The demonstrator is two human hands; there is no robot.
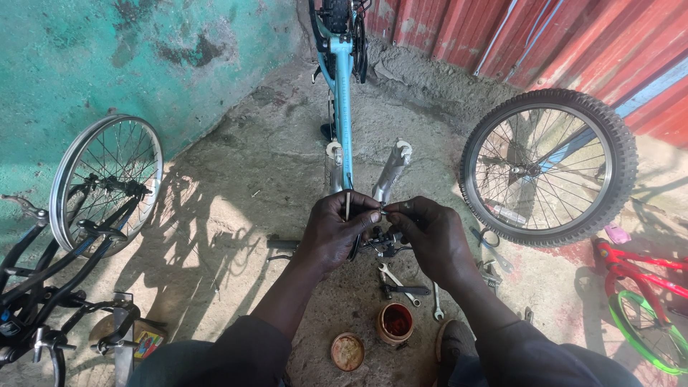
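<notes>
Both hands are meeting over the upturned light-blue bike frame [343, 79], just in front of its two fork legs [393, 170]. The left hand [335, 231] is pinching a thin upright rod [348, 205], long axis vertical, while the right hand [431, 233] is pinching a tiny part [385, 212], too small to identify. The part is sitting just right of the rod, fingertips nearly touching, wrenches [398, 281] and grease tin [395, 322] lying below.

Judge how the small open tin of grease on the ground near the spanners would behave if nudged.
The open tin looks squat and broad-based, so it would probably slide rather than tip. It stands lidless, its lid beside it, so contents may smear. Rough concrete ground likely resists sliding.
</notes>
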